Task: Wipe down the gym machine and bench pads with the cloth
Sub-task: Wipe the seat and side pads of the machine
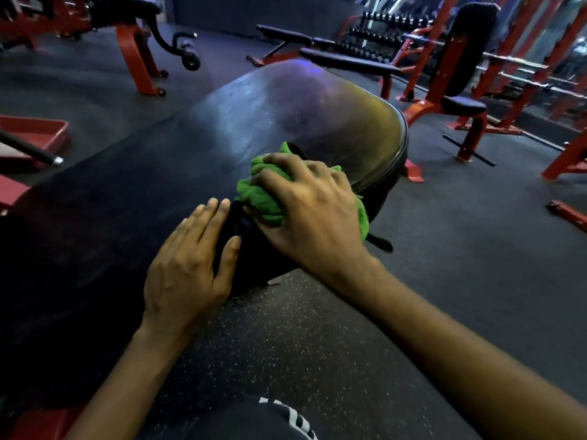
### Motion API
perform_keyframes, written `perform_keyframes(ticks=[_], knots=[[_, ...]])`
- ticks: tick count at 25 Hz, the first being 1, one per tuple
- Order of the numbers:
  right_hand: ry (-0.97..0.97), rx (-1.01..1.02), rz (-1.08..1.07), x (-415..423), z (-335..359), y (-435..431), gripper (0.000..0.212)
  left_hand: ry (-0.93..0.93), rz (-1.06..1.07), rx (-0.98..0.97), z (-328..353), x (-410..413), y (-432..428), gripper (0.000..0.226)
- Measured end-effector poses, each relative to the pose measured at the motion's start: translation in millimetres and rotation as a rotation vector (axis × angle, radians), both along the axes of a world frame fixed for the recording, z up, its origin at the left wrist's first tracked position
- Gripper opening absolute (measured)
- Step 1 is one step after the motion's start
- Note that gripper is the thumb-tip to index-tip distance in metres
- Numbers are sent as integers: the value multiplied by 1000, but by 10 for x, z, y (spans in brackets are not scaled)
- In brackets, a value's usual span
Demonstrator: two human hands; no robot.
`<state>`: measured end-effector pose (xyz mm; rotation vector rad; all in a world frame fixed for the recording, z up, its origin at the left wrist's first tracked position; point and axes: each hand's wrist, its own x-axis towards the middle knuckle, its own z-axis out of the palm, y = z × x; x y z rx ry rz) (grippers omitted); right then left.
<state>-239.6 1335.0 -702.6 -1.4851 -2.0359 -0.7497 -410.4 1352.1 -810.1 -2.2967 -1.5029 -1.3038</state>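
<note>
Bottom centre of frame: a dark-clothed knee (279, 420) with white lettering, over speckled black rubber floor (286, 338). Both bare forearms reach up from the bottom edge. Left hand (187, 265), centre-left, lies flat and palm down on the near edge of the black bench pad (120, 198), fingers spread slightly, gripping nothing. Right hand (305, 204), centre frame, is pressed down on a bunched green cloth (263, 192), fingers curled over it and clamping it against the pad at the seam between the two pad sections. The hands are near each other but not touching. Cloth pokes out above the fingers and below the wrist on the right side. Pad runs from lower left to upper centre, its far section (301, 109) rounded, scuffed, catching blue and yellow light. Beyond, upper right: a red-framed seat (460, 103) with black upright back pad, chrome barbells (521, 63) on red racks. Upper centre: flat benches (346, 60) and a dumbbell rack (378, 30), blurred. Upper left: another red bench frame (136, 55) with a roller pad (187, 50). Left edge: a red plate (35, 131) and a black bar.
</note>
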Motion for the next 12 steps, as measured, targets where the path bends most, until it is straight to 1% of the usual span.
perform_keyframes(ticks=[2,3,6,7,9,12], knots=[[-43,0,0,288,251,55,38,-7,7,8,-1,14,0,58],[-38,-7,-49,447,418,130,39,-9,9,8,2,13,-2,58],[106,-62,-302,750,870,437,40,1,9,-7,7,-4,-12,58],[82,-70,-366,717,892,507,40,6,3,-19,15,-2,-19,59],[-30,-77,-366,485,765,531,40,-4,-6,-41,9,-29,-28,60],[-102,-80,-257,63,484,356,43,-67,61,-80,-100,-263,-51,60]])
